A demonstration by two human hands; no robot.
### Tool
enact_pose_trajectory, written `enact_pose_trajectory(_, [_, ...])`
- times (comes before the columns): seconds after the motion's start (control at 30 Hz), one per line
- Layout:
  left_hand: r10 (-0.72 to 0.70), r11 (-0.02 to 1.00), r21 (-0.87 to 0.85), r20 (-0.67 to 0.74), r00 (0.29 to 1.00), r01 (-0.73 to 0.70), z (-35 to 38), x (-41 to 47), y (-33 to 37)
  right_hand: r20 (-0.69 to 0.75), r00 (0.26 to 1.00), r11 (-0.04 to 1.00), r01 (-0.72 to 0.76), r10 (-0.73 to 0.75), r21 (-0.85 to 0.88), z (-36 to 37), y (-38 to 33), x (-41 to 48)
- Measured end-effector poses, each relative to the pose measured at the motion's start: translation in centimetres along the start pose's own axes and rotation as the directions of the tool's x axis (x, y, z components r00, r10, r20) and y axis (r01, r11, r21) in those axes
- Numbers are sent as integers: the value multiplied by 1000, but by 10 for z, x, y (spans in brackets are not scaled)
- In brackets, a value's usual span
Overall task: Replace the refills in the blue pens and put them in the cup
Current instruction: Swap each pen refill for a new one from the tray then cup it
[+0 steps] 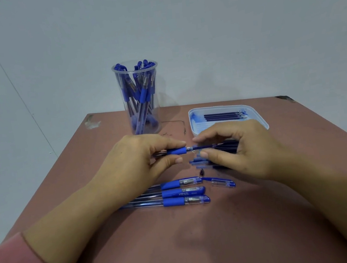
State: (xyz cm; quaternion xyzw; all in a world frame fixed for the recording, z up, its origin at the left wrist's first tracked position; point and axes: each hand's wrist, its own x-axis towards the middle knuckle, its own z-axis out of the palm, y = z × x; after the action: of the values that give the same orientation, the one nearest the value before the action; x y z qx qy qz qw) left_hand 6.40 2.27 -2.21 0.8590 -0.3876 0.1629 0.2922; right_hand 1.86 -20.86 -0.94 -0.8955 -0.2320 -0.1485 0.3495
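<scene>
pen (176, 151): one, blue, pinched in your left grip (136, 157). refill (202, 147): one, pinched in your right grip (247, 150), meeting the pen's front end. cup (158, 111): pens (143, 95) inside, on bench (203, 237).

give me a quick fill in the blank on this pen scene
The left hand holds a pen while the right hand pinches the ___ sticking out of it.
___ capped pens lie side by side nearest the person.
The cup stands to the ___ of the tray.
Missing: refill; three; left.
</scene>
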Motion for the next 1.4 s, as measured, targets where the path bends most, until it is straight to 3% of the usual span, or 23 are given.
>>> enact_pose_trajectory(0.2, [-5, 1000, 9, -25, 1000, 5, 1, 0, -1, -55, 998, 998, -11, 7, -69, -5, 6, -1])
enact_pose_trajectory(0.4, [-4, 1000, 1, -5, 1000, 4, 2, 1, 0, 0, 998, 995, 70, -70, -75, 1, 7, 2])
enact_pose_trajectory(0.67, [-52, 998, 25, -78, 996, 54, -3, 1, -11, -87, 992, 996, -89, 87, -24, -26, 22, -9])
enact_pose_trajectory(0.83, [-99, 994, 42, -98, 990, 103, -3, 3, -12, -64, 992, 984, -117, 109, -134, -27, 32, -7])
enact_pose_trajectory(1.1, [-13, 1000, 14, -72, 997, 14, -1, 2, -9, 46, 994, 935, -76, 98, -348, -23, 52, -5])
enact_pose_trajectory(1.4, [3, 1000, 5, -66, 998, -2, -2, 2, -8, -35, 994, 947, -109, 103, -303, -27, 48, 1])
